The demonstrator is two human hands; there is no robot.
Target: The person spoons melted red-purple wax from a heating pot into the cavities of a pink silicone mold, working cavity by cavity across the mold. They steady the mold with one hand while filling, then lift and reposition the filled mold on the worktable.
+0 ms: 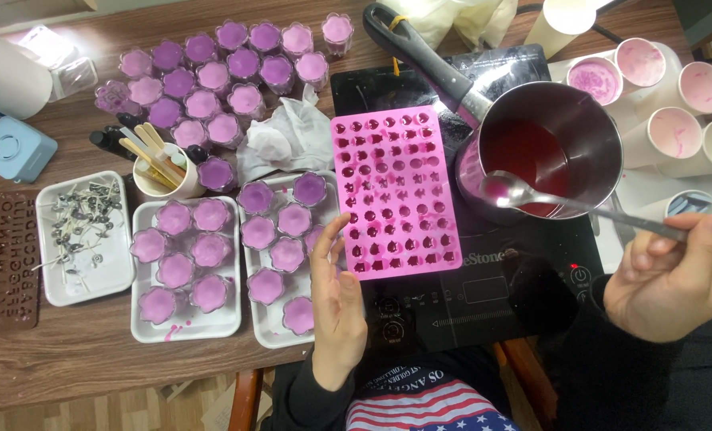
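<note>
Meanwhile, the right hand [675, 275] pinched a metal spoon [531, 195] by its handle, bowl held over the saucepan [551, 148] of red liquid. The left hand [338, 299], fingers spread flat, touched the near edge of the pink silicone mould [396, 191] just beside the pan. Judging by this, a nudged mould or dripping spoon could spill colour onto the black cooktop [483, 295] beneath.

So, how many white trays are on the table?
3: one with wicks at the left, one with purple candles in the middle, one beside the left hand, partly hidden.
</note>
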